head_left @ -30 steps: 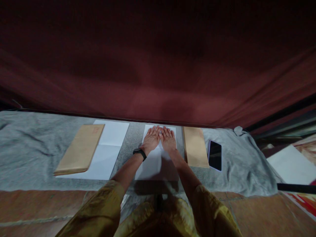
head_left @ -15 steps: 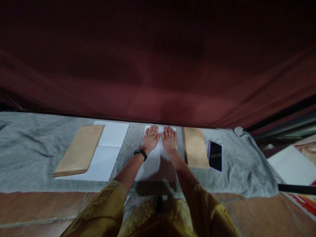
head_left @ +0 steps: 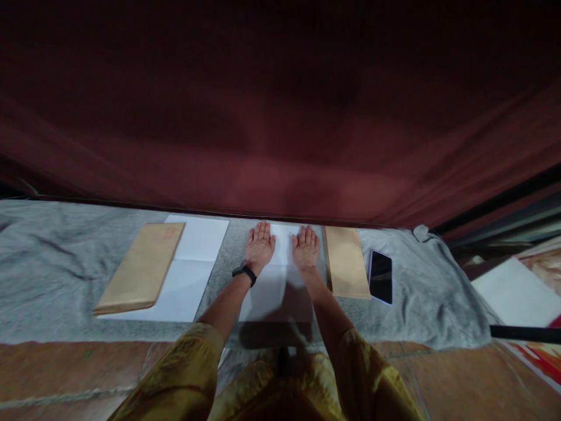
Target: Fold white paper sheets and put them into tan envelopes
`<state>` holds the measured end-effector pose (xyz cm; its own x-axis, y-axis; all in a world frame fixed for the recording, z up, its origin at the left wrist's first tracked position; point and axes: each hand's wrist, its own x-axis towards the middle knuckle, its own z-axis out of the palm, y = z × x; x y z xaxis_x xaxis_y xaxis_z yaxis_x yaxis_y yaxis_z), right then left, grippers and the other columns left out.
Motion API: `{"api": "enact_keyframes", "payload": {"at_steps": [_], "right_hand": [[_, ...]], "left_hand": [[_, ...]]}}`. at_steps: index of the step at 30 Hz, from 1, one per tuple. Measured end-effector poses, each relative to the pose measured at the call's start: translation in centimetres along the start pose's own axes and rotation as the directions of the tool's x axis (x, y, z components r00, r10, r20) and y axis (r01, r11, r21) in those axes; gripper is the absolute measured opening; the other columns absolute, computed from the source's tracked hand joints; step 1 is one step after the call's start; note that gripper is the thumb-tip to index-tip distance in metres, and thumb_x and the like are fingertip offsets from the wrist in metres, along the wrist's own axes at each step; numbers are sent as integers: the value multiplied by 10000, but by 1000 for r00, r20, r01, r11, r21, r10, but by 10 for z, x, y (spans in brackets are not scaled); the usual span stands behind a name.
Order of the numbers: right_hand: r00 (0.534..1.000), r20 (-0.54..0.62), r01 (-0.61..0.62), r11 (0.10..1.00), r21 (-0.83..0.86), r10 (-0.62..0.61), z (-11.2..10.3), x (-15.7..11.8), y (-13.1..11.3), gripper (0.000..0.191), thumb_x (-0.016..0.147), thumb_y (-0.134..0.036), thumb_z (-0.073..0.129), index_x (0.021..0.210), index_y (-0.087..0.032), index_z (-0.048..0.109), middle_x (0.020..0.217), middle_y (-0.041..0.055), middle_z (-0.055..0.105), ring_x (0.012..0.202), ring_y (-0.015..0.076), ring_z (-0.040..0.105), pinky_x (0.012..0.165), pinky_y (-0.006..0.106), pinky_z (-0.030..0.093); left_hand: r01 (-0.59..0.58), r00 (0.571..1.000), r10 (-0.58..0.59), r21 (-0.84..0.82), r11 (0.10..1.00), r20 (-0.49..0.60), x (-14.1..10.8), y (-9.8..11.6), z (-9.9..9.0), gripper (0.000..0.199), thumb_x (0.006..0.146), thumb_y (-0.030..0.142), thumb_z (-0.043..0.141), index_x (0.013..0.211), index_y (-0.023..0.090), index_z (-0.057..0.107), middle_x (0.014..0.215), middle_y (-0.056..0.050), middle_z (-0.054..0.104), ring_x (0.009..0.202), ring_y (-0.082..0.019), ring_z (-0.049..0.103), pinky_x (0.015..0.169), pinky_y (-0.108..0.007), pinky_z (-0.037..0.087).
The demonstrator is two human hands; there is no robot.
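Observation:
A white sheet of paper (head_left: 267,292) with crease lines lies on the grey cloth (head_left: 61,257) in front of me. My left hand (head_left: 260,244) rests flat over the sheet's upper left edge, fingers spread and pointing away, with a black band on the wrist. Over the upper right edge lies my right hand (head_left: 305,248), also flat, its fingers slightly apart. A strip of the sheet shows between them. Neither hand holds anything.
Left of the sheet, a stack of brown envelopes (head_left: 142,266) partly covers more white paper (head_left: 193,286). On the right are other brown envelopes (head_left: 347,263) and a phone (head_left: 381,277). A dark red curtain (head_left: 280,181) hangs behind the cloth.
My hands have moved apart, the left one to the left and the right one slightly to the right. More of the sheet's top shows between them.

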<state>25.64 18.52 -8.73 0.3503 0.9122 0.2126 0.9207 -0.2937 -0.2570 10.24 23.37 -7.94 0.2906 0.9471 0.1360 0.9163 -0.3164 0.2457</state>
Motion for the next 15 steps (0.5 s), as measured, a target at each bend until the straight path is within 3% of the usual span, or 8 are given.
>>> {"api": "enact_keyframes", "payload": {"at_steps": [5, 15], "right_hand": [[999, -45, -6, 999, 33, 8, -1, -2, 2, 623, 1104, -398, 264, 1558, 0, 419, 1605, 273, 407, 1498, 347, 412, 1218, 566, 298], [999, -7, -33, 999, 2, 33, -3, -5, 5, 643, 1104, -392, 292, 1569, 47, 363, 1596, 303, 396, 1502, 346, 410, 1234, 547, 295]], "left_hand": [[43, 998, -43, 8, 999, -35, -3, -2, 1, 618, 1046, 329, 275, 1616, 99, 338, 1659, -151, 367, 1579, -259, 266, 1291, -496, 196], [84, 994, -83, 14, 996, -67, -5, -5, 6, 623, 1042, 324, 274, 1591, 43, 367, 1643, -187, 381, 1571, -269, 285, 1289, -490, 212]]}}
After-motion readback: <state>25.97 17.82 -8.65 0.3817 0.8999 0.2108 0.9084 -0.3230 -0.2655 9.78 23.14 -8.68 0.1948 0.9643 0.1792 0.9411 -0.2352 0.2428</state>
